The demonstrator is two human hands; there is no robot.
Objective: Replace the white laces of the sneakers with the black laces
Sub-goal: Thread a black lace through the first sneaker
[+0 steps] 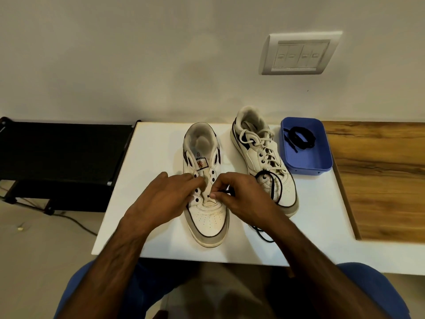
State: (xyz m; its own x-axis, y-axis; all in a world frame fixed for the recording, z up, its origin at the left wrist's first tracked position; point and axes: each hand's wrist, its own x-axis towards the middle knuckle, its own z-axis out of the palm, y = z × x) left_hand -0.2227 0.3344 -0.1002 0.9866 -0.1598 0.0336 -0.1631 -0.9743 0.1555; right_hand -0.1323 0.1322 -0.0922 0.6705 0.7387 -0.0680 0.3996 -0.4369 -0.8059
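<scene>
Both hands work low on the unlaced sneaker (207,185). Right hand (239,194) pinches the black lace (276,187) tip at a bottom eyelet; left hand (165,196) holds the eyelet flap steady. Lace trails over the second sneaker (264,157), white laces (255,137) not yet out. Advice: feed straight, even both ends. Spare black lace (301,134) waits in the blue tray (322,162).

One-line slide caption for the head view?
Right hand pinches a black lace at the unlaced sneaker, left hand steadying; other sneaker keeps white laces.
</scene>
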